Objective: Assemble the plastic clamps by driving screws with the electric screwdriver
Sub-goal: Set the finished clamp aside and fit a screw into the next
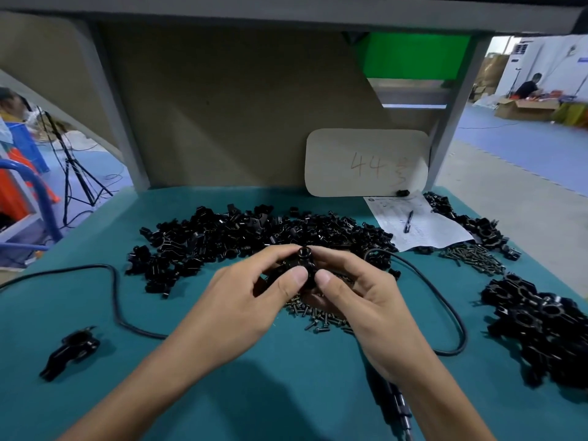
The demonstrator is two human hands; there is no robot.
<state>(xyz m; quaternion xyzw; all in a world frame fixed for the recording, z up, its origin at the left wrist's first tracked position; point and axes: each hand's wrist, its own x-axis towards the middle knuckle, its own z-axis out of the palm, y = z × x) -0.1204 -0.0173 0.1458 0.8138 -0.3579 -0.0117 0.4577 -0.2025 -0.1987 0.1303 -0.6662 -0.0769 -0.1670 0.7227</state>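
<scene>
A black plastic clamp [302, 264] is held above the teal table between both hands. My left hand [254, 292] pinches its left side with thumb and fingers. My right hand [356, 297] pinches its right side the same way. Under the hands lies a scatter of small screws [313, 316]. The electric screwdriver [396, 405] lies on the table near the front edge, partly hidden by my right forearm, its black cable [445, 300] looping to the right.
A wide heap of loose black clamp parts [229, 240] lies behind the hands. More black clamps [547, 326] are piled at the right, with another screw pile [474, 257]. One clamp [71, 348] lies at the left. Paper and pen [409, 221] sit at the back right.
</scene>
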